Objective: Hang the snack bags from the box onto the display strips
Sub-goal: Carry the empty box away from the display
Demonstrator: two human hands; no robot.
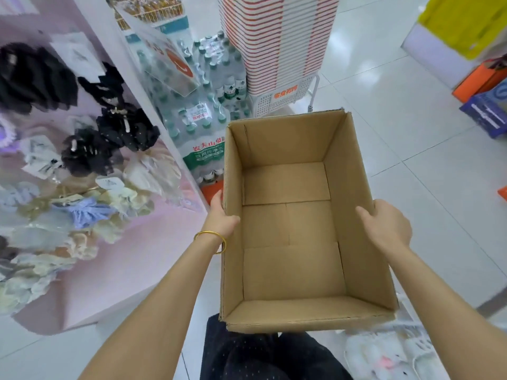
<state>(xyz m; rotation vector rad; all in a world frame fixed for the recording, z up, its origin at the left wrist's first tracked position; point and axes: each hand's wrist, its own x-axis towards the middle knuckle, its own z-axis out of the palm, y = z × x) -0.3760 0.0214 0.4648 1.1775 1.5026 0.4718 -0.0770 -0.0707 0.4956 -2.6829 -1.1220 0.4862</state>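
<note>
Now the box [285, 138] is held up in both hands, open top toward the camera, its bare cardboard floor flaps and four inner walls showing. It hangs over the white tile floor [411, 133], its near end above the person's dark trousers [260, 357].

The left hand [222, 218] grips the left wall near its middle: the fingers lie along the outside and the thumb hooks over the rim. A gold bangle [208, 233] sits on that wrist. The right hand [389, 229] clamps the right wall the same way, thumb inside against the cardboard and fingers wrapped round the outside (the fingertips are hidden behind the wall).

To the left stands a pink panel [164, 229] hung with scrunchies [82, 212], black ones higher up, pale blue and cream ones lower. Beyond the box's far left corner are shrink-wrapped packs of water bottles [203, 127], and just beside them a tall stack of red-and-white baskets [277, 37]. Something white and fluffy [384, 357] lies at the lower right, too blurred to name.
</note>
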